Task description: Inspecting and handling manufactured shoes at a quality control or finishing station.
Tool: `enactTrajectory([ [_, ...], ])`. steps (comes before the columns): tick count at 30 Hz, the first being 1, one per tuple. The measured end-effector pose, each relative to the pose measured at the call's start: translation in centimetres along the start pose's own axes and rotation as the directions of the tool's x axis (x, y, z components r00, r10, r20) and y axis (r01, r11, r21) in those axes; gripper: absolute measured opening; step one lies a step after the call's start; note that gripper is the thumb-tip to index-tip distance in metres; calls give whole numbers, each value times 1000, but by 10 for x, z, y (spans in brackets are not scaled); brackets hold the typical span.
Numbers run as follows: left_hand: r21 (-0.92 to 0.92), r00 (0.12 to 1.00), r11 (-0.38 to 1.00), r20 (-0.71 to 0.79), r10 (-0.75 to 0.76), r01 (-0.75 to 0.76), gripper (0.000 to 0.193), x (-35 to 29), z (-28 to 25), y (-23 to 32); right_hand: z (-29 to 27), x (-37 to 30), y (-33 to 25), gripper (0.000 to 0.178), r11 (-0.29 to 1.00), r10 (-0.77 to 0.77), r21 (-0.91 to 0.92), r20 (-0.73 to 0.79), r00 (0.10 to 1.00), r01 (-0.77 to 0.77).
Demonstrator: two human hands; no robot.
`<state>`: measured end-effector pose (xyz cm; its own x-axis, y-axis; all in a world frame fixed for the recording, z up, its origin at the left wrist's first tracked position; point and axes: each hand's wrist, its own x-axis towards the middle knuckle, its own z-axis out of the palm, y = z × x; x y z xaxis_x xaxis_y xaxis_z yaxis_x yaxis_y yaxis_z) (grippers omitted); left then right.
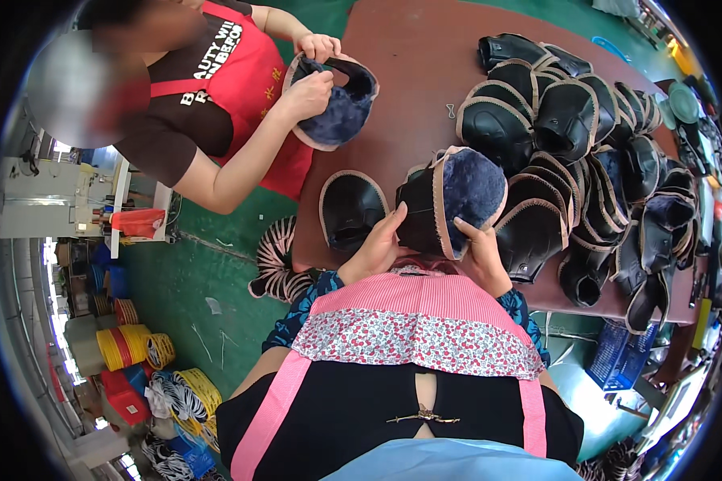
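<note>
Between my two hands is a black shoe upper with a dark blue furry lining and a tan stitched edge. My left hand grips its black side, thumb pressed on the surface. On the other side, my right hand holds the tan edge, with the thumb against the fur; the fingers beneath are partly hidden. Just left of my left hand, another black upper lies on the brown table. Right of my right hand sits a row of stacked black uppers.
Many more black uppers cover the table's right side. Across the far left corner a co-worker in a red apron handles another fur-lined upper. Striped bundles lie on the green floor beside the table. A blue crate stands at lower right.
</note>
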<state>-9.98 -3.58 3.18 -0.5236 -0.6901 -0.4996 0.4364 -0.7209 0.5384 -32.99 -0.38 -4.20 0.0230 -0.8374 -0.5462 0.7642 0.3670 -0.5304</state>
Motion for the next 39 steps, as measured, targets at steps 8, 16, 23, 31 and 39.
enactTrajectory([
  [8,43,1000,999,-24,-12,13,61,-3,1,5,3,-4,4,44,998,53,-14,-76,996,-54],
  [16,74,996,996,-69,-48,53,66,1,5,9,1,-2,4,47,1000,17,-2,-54,998,-17],
  [23,64,992,996,-111,-62,69,69,7,6,8,-7,6,6,51,999,49,0,-82,995,-49],
  [31,53,987,995,-140,-79,87,70,18,2,6,-18,18,6,53,999,45,24,-41,998,-44],
  [39,18,987,993,-111,-115,117,71,27,-4,5,-23,26,5,47,998,56,22,-30,998,-55],
])
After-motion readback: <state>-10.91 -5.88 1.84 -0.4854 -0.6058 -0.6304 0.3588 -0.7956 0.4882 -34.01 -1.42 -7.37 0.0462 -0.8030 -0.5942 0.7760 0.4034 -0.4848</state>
